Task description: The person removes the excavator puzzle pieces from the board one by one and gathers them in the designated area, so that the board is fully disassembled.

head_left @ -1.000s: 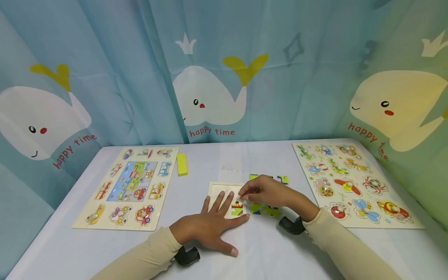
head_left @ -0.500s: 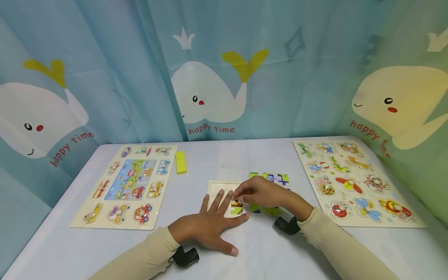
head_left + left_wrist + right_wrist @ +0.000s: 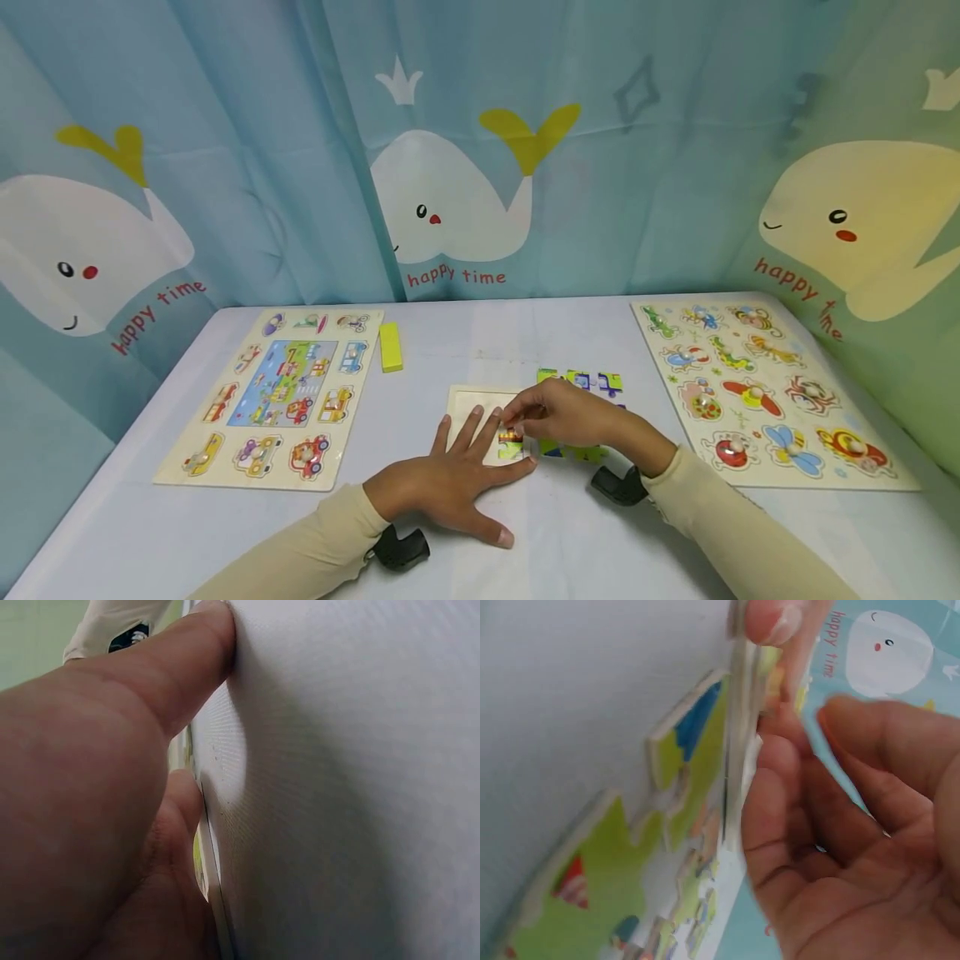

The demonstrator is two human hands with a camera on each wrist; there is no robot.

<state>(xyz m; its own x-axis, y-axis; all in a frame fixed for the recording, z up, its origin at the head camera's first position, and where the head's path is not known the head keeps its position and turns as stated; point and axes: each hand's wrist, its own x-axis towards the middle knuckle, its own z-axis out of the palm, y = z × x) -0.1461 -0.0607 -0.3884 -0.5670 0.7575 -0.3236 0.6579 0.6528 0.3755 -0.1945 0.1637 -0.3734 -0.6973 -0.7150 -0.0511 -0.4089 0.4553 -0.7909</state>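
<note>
My left hand (image 3: 450,492) lies spread, its fingers over the small wooden puzzle tray (image 3: 465,400) and its thumb on the tablecloth. In the tray's near right corner shows a red and green jigsaw piece (image 3: 511,448). Just above that corner is my right hand (image 3: 562,411), fingers bent down at the tray. Its thumb stands apart from the other fingers in the right wrist view; whether a piece is at the fingertips is hidden. Loose green jigsaw pieces (image 3: 581,452) lie beside the tray, partly under the right hand. The left wrist view shows the left hand (image 3: 90,787) close to the cloth.
A vehicle peg puzzle board (image 3: 341,458) lies at the left, with a yellow-green block (image 3: 391,347) beside it. An insect peg puzzle board (image 3: 750,392) lies at the right. More loose jigsaw pieces (image 3: 609,382) sit behind the right hand. A whale-print curtain (image 3: 300,167) closes the back.
My right hand has shifted slightly left over the tray, its fingertips coming close to the left index finger. The left hand stays in place.
</note>
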